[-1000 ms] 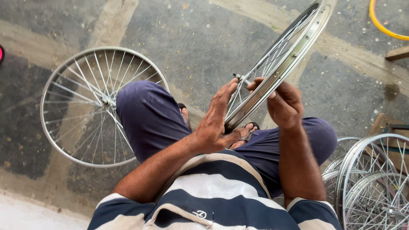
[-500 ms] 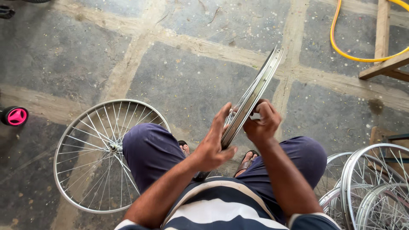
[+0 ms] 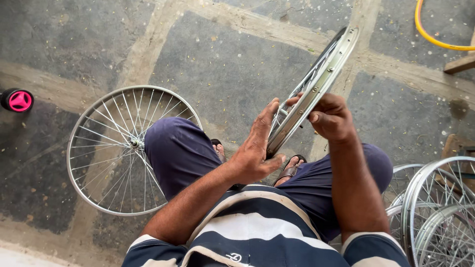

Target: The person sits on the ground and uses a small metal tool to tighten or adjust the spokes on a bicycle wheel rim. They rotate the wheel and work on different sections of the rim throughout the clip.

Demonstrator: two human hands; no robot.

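I sit on a stone floor and hold a silver spoked bicycle wheel [image 3: 321,79] upright and edge-on between my knees. My left hand [image 3: 257,148] lies flat against the wheel's left side, fingers stretched up along the spokes and thumb hooked under the rim. My right hand [image 3: 329,116] wraps around the rim from the right, fingers curled over its edge. The hub is hidden behind my hands.
A second spoked wheel [image 3: 106,148] lies flat on the floor by my left knee. Several more wheels [image 3: 435,207] are stacked at the lower right. A pink and black small wheel [image 3: 17,100] sits at the far left. A yellow hose [image 3: 435,34] and a wooden piece [image 3: 460,64] are top right.
The view shifted slightly and the held wheel tilted a little more to the right. My hands stayed on the rim in much the same grip.
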